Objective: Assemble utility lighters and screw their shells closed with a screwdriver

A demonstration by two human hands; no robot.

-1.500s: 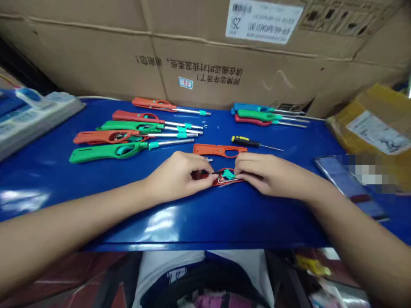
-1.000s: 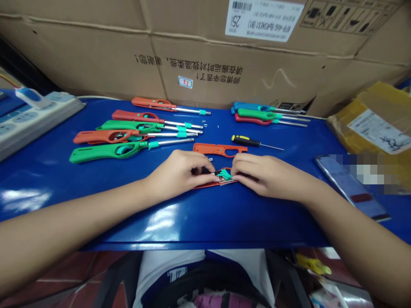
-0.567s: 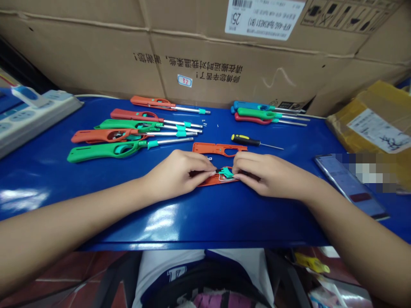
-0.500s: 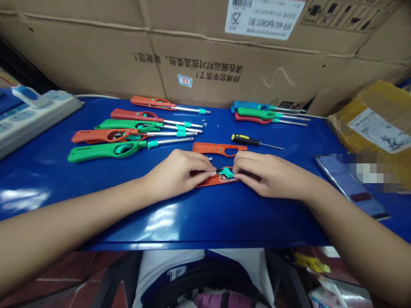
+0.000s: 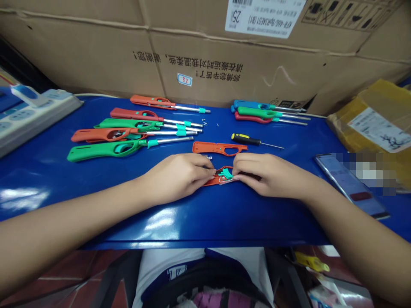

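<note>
An orange lighter casing half (image 5: 210, 182) lies on the blue table, its inner side up, between my two hands. Inside it sit a turquoise trigger (image 5: 226, 173), a dark part beside it and a thin white wire. My left hand (image 5: 180, 175) is closed, thumb and forefinger pinched at the casing's left part near the dark part. My right hand (image 5: 266, 175) pinches the casing's right end by the trigger; its fingertips hide that end. The matching orange casing half (image 5: 205, 147) lies just beyond, with a small metal piece (image 5: 209, 158) partly behind my left hand.
Several orange, red and green lighters (image 5: 105, 150) lie at the left. More lighters (image 5: 257, 112) lie at the back right, near a yellow-black screwdriver (image 5: 245, 139). A phone (image 5: 351, 186) and taped box (image 5: 375, 115) are right, a power strip (image 5: 38, 111) left, a large carton (image 5: 192, 42) behind.
The dark part beside the trigger sits lower in the casing, and my left fingertips have come down over it. The casing has shifted slightly; my right hand has barely moved.
</note>
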